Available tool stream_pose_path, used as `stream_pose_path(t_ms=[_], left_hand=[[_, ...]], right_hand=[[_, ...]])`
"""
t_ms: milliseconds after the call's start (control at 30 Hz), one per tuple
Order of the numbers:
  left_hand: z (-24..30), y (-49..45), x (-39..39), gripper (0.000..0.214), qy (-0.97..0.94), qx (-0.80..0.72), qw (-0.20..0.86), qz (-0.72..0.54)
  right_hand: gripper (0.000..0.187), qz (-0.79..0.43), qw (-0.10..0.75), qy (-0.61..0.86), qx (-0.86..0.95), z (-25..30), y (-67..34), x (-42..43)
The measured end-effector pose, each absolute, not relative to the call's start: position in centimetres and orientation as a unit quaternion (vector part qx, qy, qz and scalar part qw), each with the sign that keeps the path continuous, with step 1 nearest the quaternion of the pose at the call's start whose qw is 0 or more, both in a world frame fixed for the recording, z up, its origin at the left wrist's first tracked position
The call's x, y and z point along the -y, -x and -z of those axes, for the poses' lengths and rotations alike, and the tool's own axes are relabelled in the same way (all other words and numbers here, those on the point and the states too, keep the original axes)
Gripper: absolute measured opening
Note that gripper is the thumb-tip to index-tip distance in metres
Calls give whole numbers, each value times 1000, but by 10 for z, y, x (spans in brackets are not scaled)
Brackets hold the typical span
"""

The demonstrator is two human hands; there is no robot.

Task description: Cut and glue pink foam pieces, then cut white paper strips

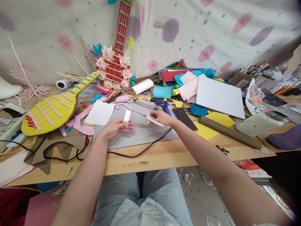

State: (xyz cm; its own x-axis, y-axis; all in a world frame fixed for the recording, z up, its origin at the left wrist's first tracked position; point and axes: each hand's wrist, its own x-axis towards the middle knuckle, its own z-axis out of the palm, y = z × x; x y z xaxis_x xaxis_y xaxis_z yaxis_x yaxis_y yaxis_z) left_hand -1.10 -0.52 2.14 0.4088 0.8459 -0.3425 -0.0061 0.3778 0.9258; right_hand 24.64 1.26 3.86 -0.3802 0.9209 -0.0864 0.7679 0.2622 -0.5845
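Observation:
Between the thumb and fingers of my left hand is a small white paper strip, held upright over the grey cutting mat. My right hand grips a pair of scissors by the pale handles, the blades pointing left toward the strip but apart from it. Just behind my right hand stands a blue glue gun, partly covered by the hand. A white paper sheet lies left of my left hand, near pink paper scraps.
A yellow cardboard lute lies at the left, and a red cardboard guitar leans at the back. A phone, a brown tube and a white jar stand or lie right. A black cable crosses the mat's front.

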Motion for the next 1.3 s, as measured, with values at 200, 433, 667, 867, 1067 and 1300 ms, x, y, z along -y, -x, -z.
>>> stream_pose_path(t_ms=[200,433,667,867,1067,1300], left_hand=[[-22,10,6,18,-466,-452,697,-306],[-23,10,6,19,-462,-459,694,-306],[-24,9,5,19,-472,-465,686,-301],[-23,9,6,19,-473,-465,685,-301],[-22,9,5,19,-466,-464,690,-304],[-21,8,5,19,-466,-459,692,-305]], right_hand=[[46,-286,140,534,783,-38,-246,-16],[46,-307,145,511,790,-33,-248,-25],[49,-317,135,512,787,-34,-245,-27],[48,-316,131,505,792,-36,-245,-28],[47,-322,125,498,796,-39,-245,-28],[47,-328,127,497,794,-35,-245,-31]])
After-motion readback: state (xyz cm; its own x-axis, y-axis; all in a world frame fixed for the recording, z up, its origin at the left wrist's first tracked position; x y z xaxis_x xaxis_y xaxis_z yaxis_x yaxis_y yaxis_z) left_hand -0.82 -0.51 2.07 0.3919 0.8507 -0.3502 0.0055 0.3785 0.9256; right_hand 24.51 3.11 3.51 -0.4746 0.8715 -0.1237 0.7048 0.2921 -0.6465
